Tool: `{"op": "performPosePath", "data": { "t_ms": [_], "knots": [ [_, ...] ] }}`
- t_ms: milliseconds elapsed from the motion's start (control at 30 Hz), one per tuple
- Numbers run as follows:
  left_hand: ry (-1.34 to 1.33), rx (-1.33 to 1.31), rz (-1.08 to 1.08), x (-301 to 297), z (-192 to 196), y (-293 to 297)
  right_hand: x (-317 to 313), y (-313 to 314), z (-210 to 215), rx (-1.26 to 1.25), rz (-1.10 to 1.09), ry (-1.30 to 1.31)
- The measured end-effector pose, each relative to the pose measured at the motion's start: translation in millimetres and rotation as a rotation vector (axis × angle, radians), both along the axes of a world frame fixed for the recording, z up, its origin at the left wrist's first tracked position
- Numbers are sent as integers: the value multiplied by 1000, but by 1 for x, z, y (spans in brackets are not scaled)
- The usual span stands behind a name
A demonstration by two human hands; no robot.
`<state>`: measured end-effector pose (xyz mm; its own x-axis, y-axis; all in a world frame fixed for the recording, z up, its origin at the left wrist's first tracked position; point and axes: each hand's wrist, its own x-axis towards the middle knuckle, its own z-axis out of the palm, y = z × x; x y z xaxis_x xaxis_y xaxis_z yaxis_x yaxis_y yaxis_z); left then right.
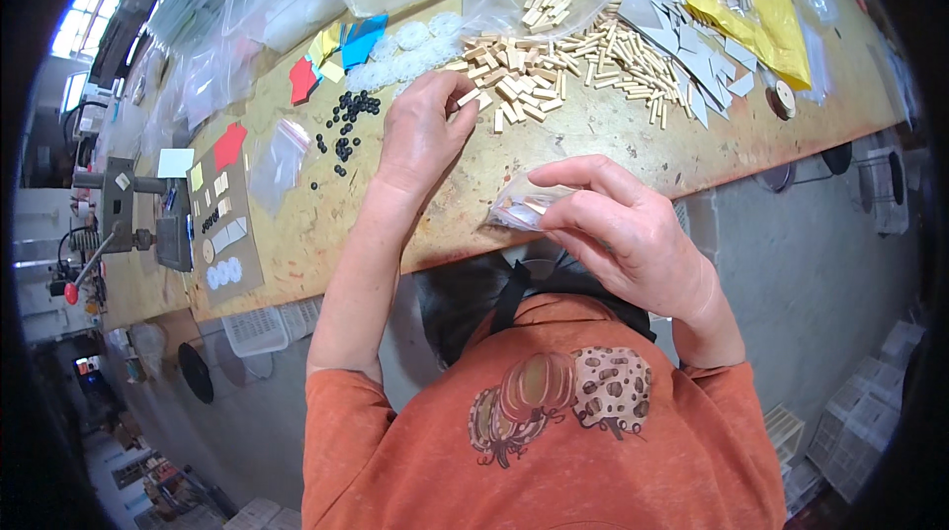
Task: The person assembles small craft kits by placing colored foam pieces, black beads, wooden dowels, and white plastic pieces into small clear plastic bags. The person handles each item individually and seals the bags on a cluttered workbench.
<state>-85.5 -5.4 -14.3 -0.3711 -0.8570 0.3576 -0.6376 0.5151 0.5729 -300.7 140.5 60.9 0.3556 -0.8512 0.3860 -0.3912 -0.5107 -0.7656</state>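
My left hand (425, 132) is at the near-left edge of a pile of short wooden blocks (519, 80). Its thumb and fingers pinch one pale wooden block (469, 98). Over the table's front edge, my right hand (633, 233) grips a small clear plastic bag (516, 208) between thumb and fingers. A few small pieces show inside the bag, too blurred to name. Black beads or small wheels (346, 125) lie scattered to the left of my left hand. Thin wooden sticks (633, 55) spread out to the right of the blocks.
Clear plastic discs (415, 41), blue pieces (363, 40) and red pieces (302, 80) lie behind the beads. Grey-white flat pieces (692, 60) and a yellow bag (736, 11) are at the right. A sample board (242, 243) and a metal vise (119, 209) stand at the left.
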Motion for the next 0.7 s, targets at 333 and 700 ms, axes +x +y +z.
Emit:
{"op": "performPosePath", "data": {
  "t_ms": [333,700],
  "knots": [
    [-93,59,44,1,6,-3,1,0,6,-41,-12,37],
    [-29,65,-38,0,4,-4,3,2,8,-49,-1,72]
  ]
}}
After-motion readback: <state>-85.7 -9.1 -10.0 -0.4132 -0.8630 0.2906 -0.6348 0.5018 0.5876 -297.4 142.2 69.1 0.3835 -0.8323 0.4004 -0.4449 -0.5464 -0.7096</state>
